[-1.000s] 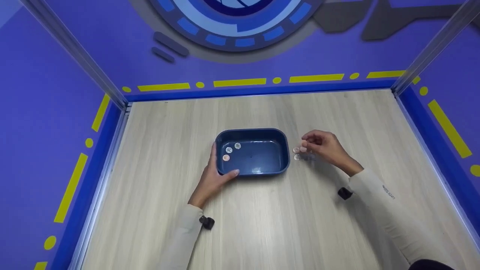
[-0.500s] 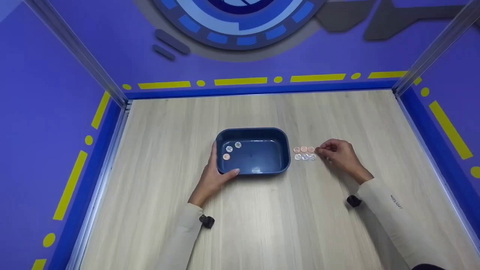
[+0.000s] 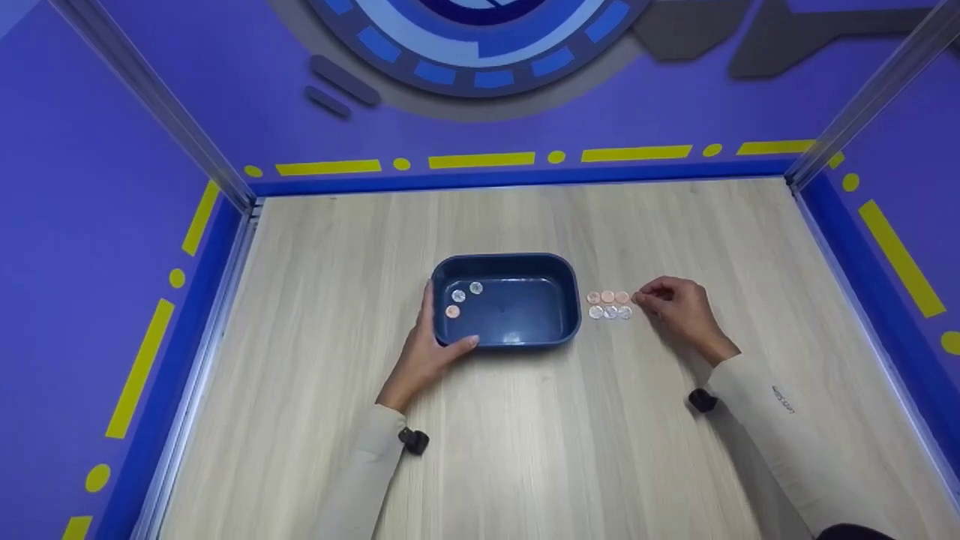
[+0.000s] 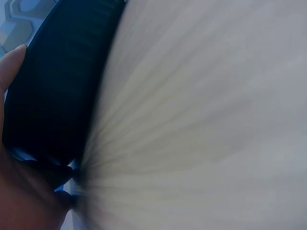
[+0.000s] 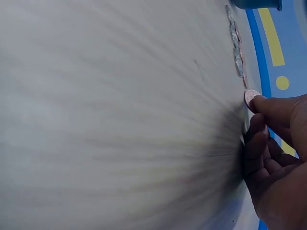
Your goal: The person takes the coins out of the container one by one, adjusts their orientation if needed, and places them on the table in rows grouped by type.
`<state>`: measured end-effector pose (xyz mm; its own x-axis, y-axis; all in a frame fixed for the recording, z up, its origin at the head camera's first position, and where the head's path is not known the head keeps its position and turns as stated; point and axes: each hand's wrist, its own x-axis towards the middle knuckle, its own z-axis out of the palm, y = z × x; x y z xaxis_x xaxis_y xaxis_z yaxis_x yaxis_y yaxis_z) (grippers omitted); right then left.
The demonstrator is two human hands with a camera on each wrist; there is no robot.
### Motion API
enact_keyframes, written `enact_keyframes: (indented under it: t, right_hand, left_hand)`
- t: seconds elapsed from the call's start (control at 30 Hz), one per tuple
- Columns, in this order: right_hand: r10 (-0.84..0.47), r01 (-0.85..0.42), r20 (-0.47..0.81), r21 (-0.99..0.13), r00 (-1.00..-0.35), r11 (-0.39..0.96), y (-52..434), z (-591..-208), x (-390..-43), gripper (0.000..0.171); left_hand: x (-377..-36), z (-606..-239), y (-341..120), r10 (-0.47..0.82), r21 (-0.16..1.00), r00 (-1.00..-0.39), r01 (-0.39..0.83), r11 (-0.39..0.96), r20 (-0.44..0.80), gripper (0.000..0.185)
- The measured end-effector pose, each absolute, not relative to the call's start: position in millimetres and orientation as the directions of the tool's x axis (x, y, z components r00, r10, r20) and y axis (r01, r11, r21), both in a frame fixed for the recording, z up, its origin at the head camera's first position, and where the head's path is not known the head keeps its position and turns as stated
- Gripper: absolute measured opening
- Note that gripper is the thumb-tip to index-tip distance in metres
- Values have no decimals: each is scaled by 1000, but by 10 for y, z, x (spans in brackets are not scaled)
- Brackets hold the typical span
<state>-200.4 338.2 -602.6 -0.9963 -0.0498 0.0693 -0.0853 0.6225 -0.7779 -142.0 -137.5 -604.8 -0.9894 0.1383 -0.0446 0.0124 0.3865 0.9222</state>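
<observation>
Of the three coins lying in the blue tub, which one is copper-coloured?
The coin nearest the left hand, closest to the tub's front-left corner. It looks pinkish copper; the other two coins, farther back, are silver.

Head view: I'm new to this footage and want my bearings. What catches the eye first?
A dark blue tub sits mid-table with three coins in its left end, and the left hand grips its near-left corner. Just right of the tub, six coins on the table lie in two neat rows, copper behind and silver in front. At the right end of the rows, the right hand pinches one more coin against the wood.
</observation>
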Motion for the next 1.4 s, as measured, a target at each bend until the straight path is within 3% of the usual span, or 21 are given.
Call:
enact_keyframes:
  t: [0.37, 0.6, 0.83, 1.13, 1.4]
  right_hand:
    - [-51, -144, 151, -713, -987, 686, 3313, -6011, -2008, 7]
    - [3, -55, 69, -819, -998, 571, 3341, -5979, -1971, 22]
    - [-11, -8, 2, -854, -1000, 520, 3287, -5867, -1926, 24]
    - [-82, -96, 64, -869, -995, 485, 3020, -5687, -1915, 26]
    - [-159, -157, 105, -920, -982, 358, 2739, -5537, -1934, 19]
  left_hand:
    - [-1423, -6013, -1366, 128, 924, -991, 16, 381, -35, 134]
    - [-1427, -6015, -1365, 128, 922, -991, 24, 387, -28, 133]
    - [-1423, -6035, -1368, 136, 919, -990, 11, 393, -46, 132]
    - [-1422, -6020, -1365, 147, 916, -988, 11, 402, -53, 133]
    - [-1416, -6021, -1362, 148, 916, -988, 16, 400, -47, 133]
